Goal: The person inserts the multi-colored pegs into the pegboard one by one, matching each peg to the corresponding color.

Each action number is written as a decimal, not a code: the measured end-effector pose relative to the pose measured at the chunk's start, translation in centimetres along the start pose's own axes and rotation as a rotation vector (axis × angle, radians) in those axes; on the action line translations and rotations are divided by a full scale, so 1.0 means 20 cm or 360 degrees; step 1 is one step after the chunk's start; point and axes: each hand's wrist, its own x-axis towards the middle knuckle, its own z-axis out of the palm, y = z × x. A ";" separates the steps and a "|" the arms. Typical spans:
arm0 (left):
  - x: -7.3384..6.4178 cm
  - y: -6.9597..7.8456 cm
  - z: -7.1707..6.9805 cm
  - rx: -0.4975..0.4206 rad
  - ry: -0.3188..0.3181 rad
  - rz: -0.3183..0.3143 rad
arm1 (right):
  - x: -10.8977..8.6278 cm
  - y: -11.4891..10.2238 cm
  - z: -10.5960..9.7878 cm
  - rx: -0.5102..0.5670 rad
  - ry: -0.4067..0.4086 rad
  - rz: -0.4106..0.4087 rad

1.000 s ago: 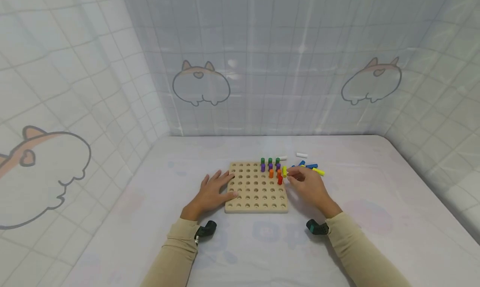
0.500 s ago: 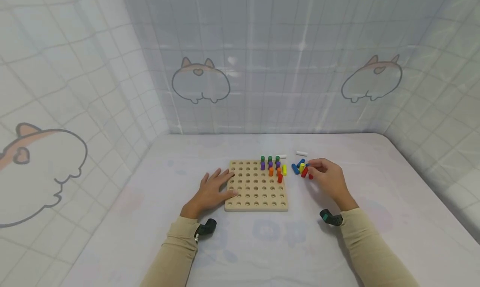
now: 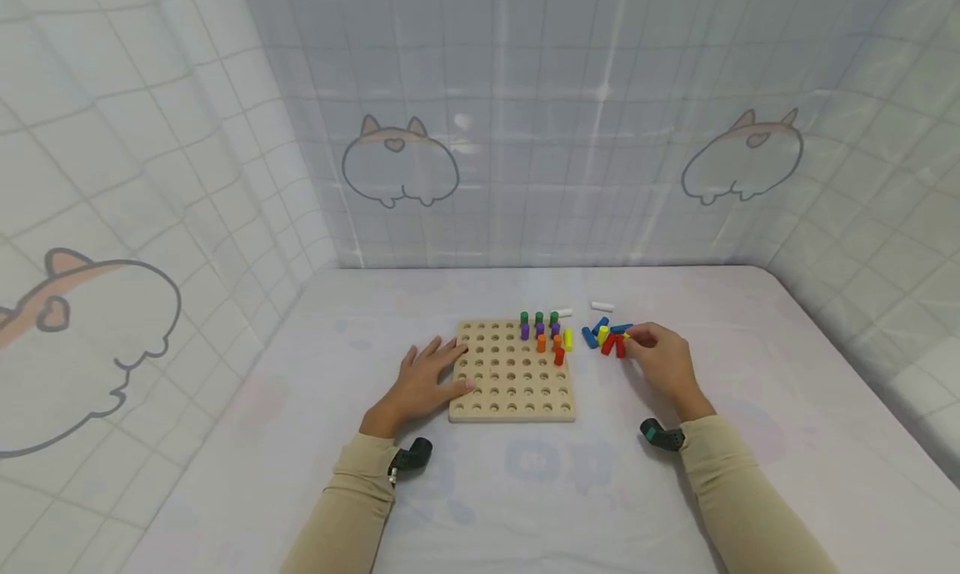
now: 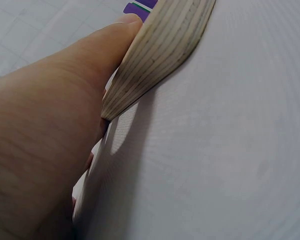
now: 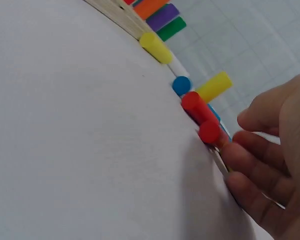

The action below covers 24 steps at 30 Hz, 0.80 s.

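A wooden pegboard (image 3: 512,419) with rows of holes lies on the table. My left hand (image 3: 420,391) rests spread along its left edge, thumb over the top. At the board's back right stand green pegs (image 3: 539,317), purple pegs (image 3: 540,330), orange pegs (image 3: 542,343) and a red peg (image 3: 559,356). My right hand (image 3: 663,361) is beside the loose pegs, its fingertips at a yellow peg (image 3: 627,336) that they partly hide. In the right wrist view, thumb and fingers stand apart near a red peg (image 5: 209,131).
Loose blue pegs (image 3: 589,337), red pegs (image 3: 608,344) and an upright yellow peg (image 3: 602,335) lie grouped right of the board. Another yellow peg (image 3: 568,339) is at the board's right edge. A white peg (image 3: 602,306) lies behind, before the patterned curtain (image 3: 540,141).
My right hand has moved from the board's right edge out to the loose pegs. Over the last half second it shifted slightly, uncovering more of a red peg. The left hand stays put.
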 end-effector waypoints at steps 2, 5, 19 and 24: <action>0.00 0.00 0.00 0.0010 0.0004 -0.0004 | 0.00 0.00 0.01 -0.0048 0.0007 -0.0019; 0.00 0.00 0.00 0.0022 0.0013 0.0002 | 0.00 -0.01 0.04 -0.0135 0.0028 -0.0043; 0.00 0.00 0.01 0.0023 0.0020 0.0008 | 0.01 -0.05 0.05 -0.0300 0.0003 0.0039; -0.01 0.00 0.00 0.0033 0.0011 0.0007 | 0.00 -0.06 0.04 -0.0301 -0.0022 0.0100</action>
